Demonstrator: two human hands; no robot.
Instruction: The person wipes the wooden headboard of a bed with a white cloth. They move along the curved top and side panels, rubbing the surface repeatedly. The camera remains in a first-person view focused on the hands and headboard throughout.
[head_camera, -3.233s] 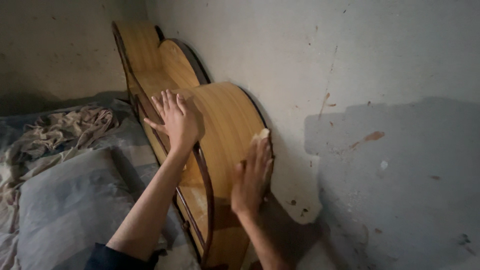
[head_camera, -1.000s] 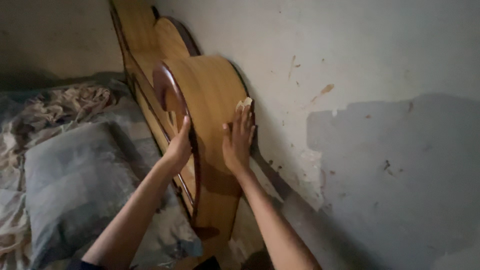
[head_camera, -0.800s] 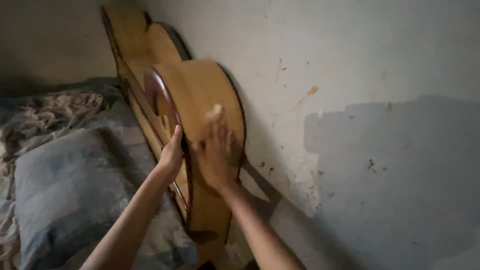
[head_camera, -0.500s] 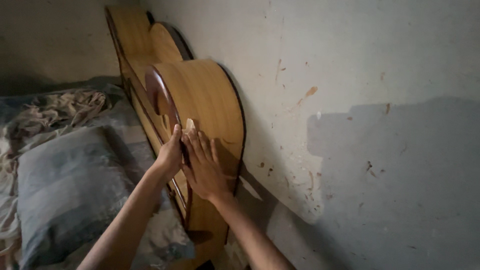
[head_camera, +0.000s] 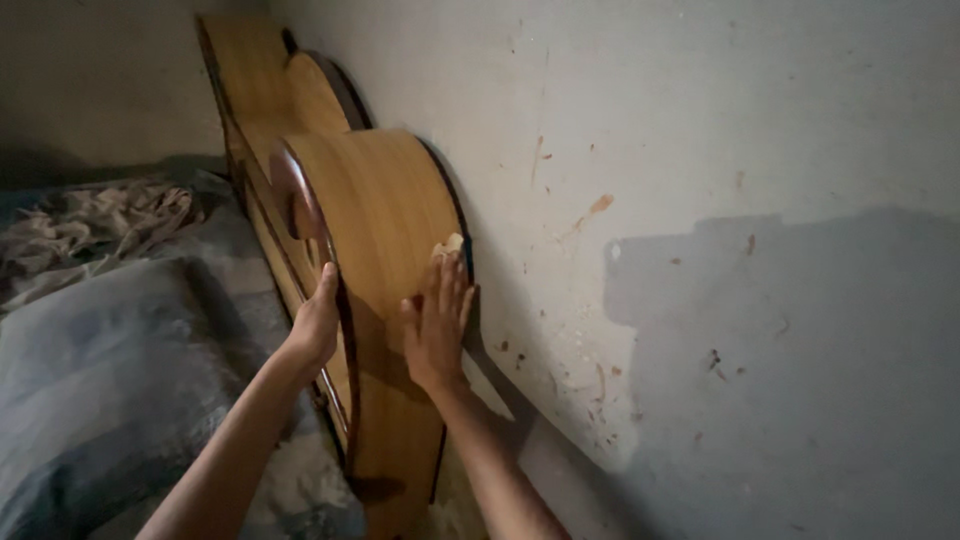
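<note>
Presently, as seen from the head camera:

Main object: a wooden guitar body (head_camera: 385, 210), unfinished, light tan, standing on edge and leaning against the wall (head_camera: 700, 150); its broad curved face is turned toward the camera, and a dark reddish binding runs along its left rim.

Left hand (head_camera: 318, 325): wrapped around the left rim of the guitar body — fingers curled over the dark edge, thumb on the near side. A closed grip on the rim.

Right hand (head_camera: 437, 325): laid flat on the broad face, palm down, fingers stretched out and slightly spread, pointing up. Under the fingertips sits a small pale scrap (head_camera: 447, 245), pressed against the wood near the right edge; whether it is paper or cloth cannot be told.

Behind: a second wooden guitar body (head_camera: 270, 90) of the same tan colour, also leaning on the wall, farther from the camera and partly covered by the near one.

Wall: grey plaster with orange-brown specks; a darker patch (head_camera: 800, 370) fills the lower right.

Left side: a grey cushion (head_camera: 110, 380) lies just beside the guitar body — beyond it a heap of crumpled pale cloth (head_camera: 90, 225).

Lighting: dim; the foot of the guitar body is in shadow and its contact with the floor cannot be made out.
</note>
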